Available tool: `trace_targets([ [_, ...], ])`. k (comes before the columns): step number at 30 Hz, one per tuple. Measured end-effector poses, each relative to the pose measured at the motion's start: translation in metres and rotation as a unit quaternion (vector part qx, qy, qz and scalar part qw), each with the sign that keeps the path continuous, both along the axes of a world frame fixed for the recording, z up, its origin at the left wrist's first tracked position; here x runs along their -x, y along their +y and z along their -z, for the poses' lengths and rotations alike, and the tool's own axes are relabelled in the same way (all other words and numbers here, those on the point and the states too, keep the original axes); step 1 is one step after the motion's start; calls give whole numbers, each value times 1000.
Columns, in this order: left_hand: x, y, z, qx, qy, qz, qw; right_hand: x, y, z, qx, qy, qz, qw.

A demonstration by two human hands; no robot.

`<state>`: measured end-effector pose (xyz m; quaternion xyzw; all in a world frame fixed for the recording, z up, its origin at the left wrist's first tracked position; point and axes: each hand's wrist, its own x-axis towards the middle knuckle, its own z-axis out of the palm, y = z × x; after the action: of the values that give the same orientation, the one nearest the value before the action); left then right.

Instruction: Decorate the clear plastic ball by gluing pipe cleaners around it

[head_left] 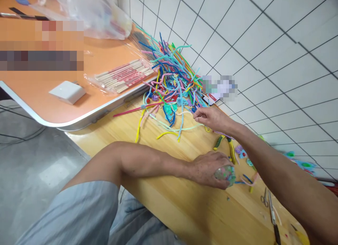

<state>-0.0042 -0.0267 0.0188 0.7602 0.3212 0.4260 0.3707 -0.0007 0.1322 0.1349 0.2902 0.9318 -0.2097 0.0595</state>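
Head view: hands apart. Left hand clamped round a clear container of coloured bits, over the wooden tabletop. Right hand, fingers curled, at the edge of heaped pipe cleaners; cannot tell whether it grips one. Pliers just beside left hand.

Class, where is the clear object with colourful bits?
Right of centre in the head view, the clear object is in the left hand, near the pliers.
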Motion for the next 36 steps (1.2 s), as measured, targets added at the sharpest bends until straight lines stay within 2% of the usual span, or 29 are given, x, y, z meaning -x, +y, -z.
trace_targets([
  [3,1,0,0,4,-1,2,1000,1,0,7,1,-37,-3,999],
  [9,1,0,0,18,9,9,1000,1,-12,38,-56,-147,-76,985],
  [12,-1,1,3,12,7,7,1000,1,-17,39,-40,-168,-73,982],
  [14,-3,2,5,7,1,5,1000,1,-16,31,-43,-172,-56,983],
  [16,-3,2,6,4,-5,-1,1000,2,-11,14,-25,-162,-27,986],
  [20,-3,1,6,6,-1,2,1000,4,0,-31,72,-120,33,990],
  [25,-1,2,5,18,-1,4,1000,-5,12,-82,95,-202,42,974],
  [28,-2,3,8,16,-8,-2,1000,-25,17,-103,101,-113,102,983],
  [30,-2,4,11,9,-17,-2,1000,-43,16,-109,115,-78,140,980],
  [32,-1,3,13,2,-26,-6,1000,-65,11,-107,145,-54,167,974],
  [36,4,1,13,2,-42,-8,999,-119,-11,-88,178,43,242,953],
])
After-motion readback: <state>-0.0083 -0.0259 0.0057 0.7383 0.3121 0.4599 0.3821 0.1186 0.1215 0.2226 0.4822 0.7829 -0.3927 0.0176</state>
